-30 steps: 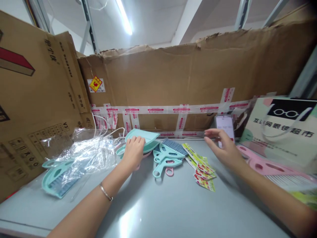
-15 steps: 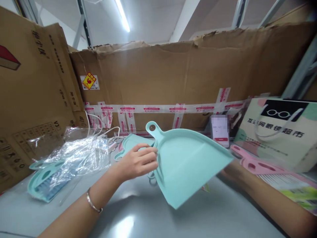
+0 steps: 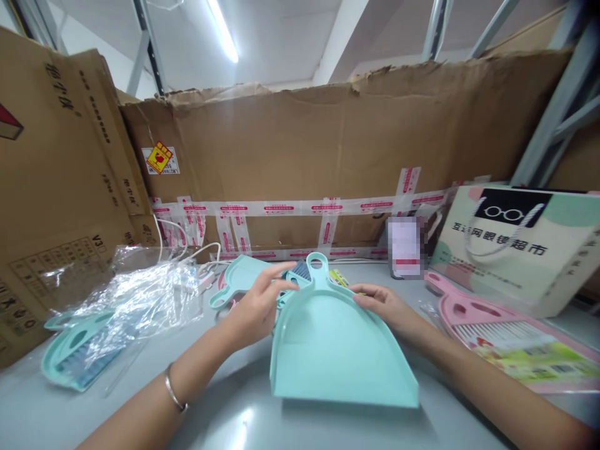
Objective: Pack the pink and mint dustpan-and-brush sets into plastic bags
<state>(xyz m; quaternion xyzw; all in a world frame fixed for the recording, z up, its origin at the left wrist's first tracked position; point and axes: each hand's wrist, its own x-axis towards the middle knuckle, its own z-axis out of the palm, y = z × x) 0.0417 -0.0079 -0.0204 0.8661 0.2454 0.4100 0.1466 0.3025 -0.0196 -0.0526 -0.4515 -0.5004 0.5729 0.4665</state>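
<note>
A mint-green dustpan (image 3: 342, 356) tilts over the table in front of me, its ringed handle pointing away and its wide lip toward me. My right hand (image 3: 387, 306) pinches its right rim near the handle. On the other side, my left hand (image 3: 260, 306) has its fingers stretched and apart beside the left rim; whether the fingertips touch it I cannot tell. Behind my left hand lies a smaller mint-green dustpan (image 3: 246, 273). A brush with dark blue bristles (image 3: 300, 270) shows partly behind the handle of the large dustpan.
At left, a mint brush and pan set (image 3: 79, 350) lies under crumpled clear plastic (image 3: 154, 281). A pink brush set (image 3: 506, 325) lies right, before a paper bag (image 3: 515, 250). A phone (image 3: 405, 247) leans at the back. Cardboard (image 3: 281, 144) walls the table (image 3: 225, 406).
The large dustpan has swung round so its lip faces me and its handle has lowered. My right hand has come from behind it to its right rim. My left hand's fingers have spread.
</note>
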